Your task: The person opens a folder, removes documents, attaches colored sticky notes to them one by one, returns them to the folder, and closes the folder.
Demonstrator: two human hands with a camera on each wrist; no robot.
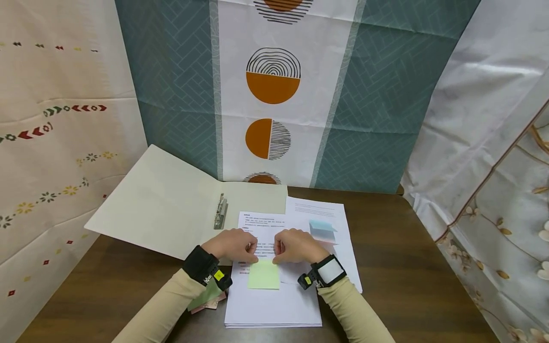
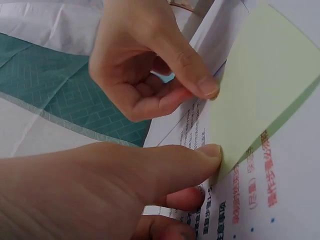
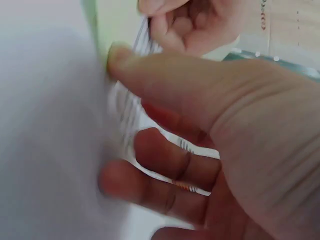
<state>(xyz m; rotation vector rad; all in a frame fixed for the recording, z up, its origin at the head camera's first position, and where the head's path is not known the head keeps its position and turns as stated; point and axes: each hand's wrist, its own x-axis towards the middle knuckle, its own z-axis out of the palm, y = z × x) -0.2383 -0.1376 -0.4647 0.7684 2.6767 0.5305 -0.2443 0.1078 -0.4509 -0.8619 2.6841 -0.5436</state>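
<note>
A pale green sticky note (image 1: 263, 276) is over a printed sheet on top of a stack of paper (image 1: 273, 307). My left hand (image 1: 231, 244) pinches its upper left corner, and my right hand (image 1: 299, 245) pinches the upper right one. Both thumbs lie along the note's top edge, the other fingers curled. In the left wrist view the note (image 2: 270, 75) tilts, its far edge raised off the print. Only a strip of the note (image 3: 117, 25) shows in the right wrist view, which is blurred.
An open cream folder (image 1: 158, 205) with a metal clip (image 1: 220, 212) lies behind my left hand. Another printed sheet (image 1: 349, 257) bears blue sticky notes (image 1: 322, 231) on the right. Green and pink slips (image 1: 206, 297) poke out beside my left wrist. Patterned cloths (image 1: 180, 71) hang around the wooden table (image 1: 411, 267).
</note>
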